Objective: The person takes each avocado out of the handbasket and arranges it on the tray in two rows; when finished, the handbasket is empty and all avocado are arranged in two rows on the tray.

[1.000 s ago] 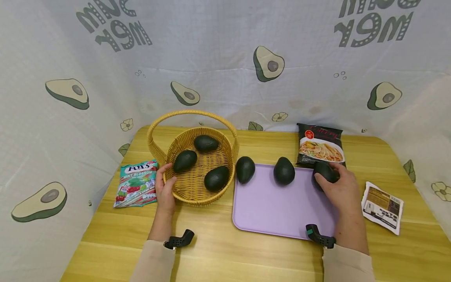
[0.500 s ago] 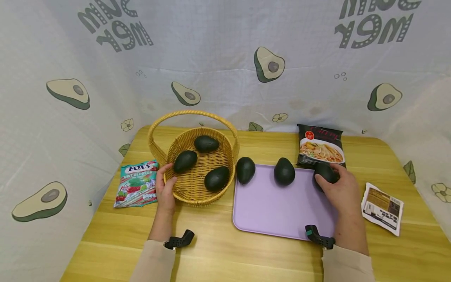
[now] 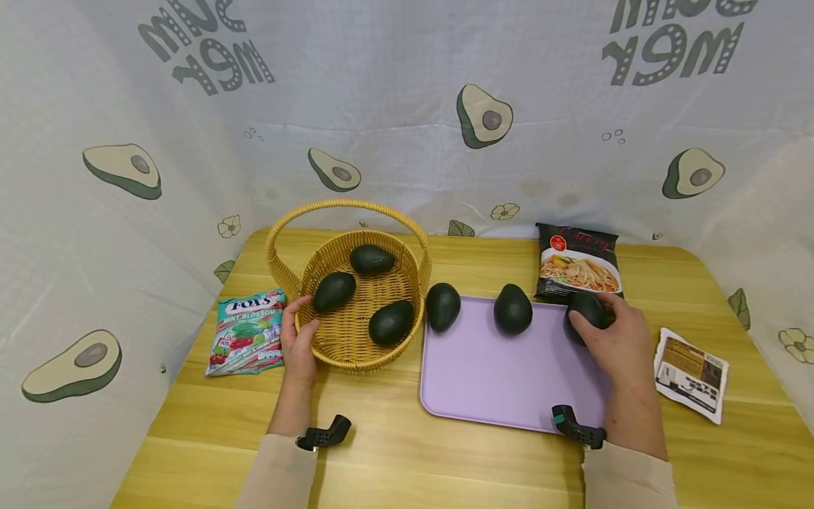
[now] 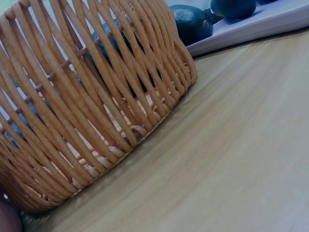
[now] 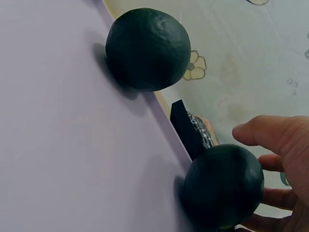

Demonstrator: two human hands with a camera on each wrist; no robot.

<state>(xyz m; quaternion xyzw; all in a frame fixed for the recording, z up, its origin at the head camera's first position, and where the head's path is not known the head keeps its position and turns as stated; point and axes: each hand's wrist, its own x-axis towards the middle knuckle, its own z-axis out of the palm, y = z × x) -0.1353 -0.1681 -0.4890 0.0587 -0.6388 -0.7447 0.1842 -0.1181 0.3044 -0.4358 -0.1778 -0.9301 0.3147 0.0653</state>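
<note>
Wooden table [image 3: 375, 452]: you seem midway, 3 avocados [image 3: 391, 322] in the centre-left basket [image 3: 346, 365] your left hand [image 3: 297, 341] pinches, 3 more avocados [image 3: 512, 309] topping the centre-right tray [image 3: 502, 375], your right hand [image 3: 620, 343] curled round the rightmost avocado [image 3: 590, 309].

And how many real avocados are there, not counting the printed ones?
6 avocados: three in the basket, three along the far edge of the tray, the rightmost by the right hand.

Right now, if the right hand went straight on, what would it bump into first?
The right hand would likely meet the avocado it curls around, then maybe the noodle packet beyond; depth is unclear.
</note>
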